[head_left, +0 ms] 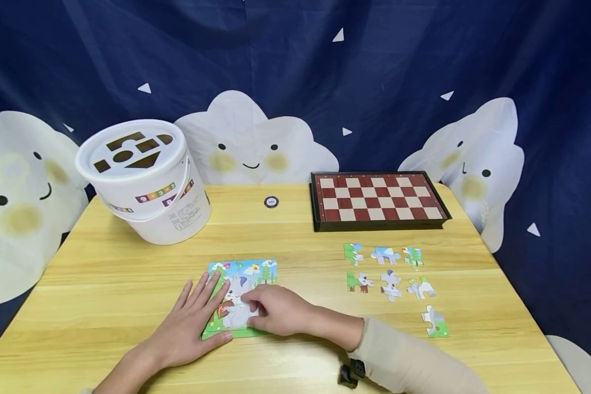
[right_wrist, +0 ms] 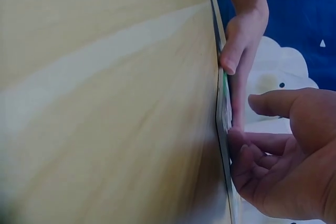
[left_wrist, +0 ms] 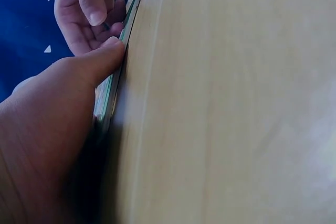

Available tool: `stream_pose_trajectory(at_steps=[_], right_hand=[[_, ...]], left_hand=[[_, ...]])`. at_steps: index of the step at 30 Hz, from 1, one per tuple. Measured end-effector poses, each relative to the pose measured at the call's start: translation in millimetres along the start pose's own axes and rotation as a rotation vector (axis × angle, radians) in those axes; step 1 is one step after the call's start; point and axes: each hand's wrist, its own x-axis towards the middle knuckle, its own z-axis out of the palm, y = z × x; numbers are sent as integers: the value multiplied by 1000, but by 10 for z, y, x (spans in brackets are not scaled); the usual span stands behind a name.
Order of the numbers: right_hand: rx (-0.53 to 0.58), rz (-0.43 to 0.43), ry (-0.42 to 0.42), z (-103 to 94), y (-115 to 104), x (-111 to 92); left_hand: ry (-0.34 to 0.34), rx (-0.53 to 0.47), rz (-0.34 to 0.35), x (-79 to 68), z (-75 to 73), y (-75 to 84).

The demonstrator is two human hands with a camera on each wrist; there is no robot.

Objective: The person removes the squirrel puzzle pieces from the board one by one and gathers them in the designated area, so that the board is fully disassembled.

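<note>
A small jigsaw puzzle (head_left: 241,320) lies near the front of the table, showing a grey-and-white cartoon animal under a blue sky. My left hand (head_left: 189,323) rests across its left side with fingers spread and straight, the thumb at the lower edge. In the left wrist view, that thumb (left_wrist: 107,51) touches the puzzle's edge. My right hand (head_left: 283,311) touches the middle of the picture with bent fingers. The right wrist view has its thumb (right_wrist: 273,103) standing apart from the fingers, with no piece visible between them. Part of the puzzle is hidden under both hands.
Several loose jigsaw pieces (head_left: 390,285) lie in rows on the right. Behind them is a red-and-white checkered board (head_left: 379,198) in a black frame. A white bucket (head_left: 150,189) with shaped holes in its lid stands back left. A round dark disc (head_left: 271,202) lies near the back.
</note>
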Motion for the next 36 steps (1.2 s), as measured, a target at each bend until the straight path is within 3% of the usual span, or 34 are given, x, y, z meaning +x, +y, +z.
stream_pose_trajectory(at_steps=[9,36], right_hand=[[-68,20,17,54,-47,8],[36,111,119,103,-71,35]], left_hand=[[-2,-1,-6,2,1,2],[39,17,9,-9,25,2]])
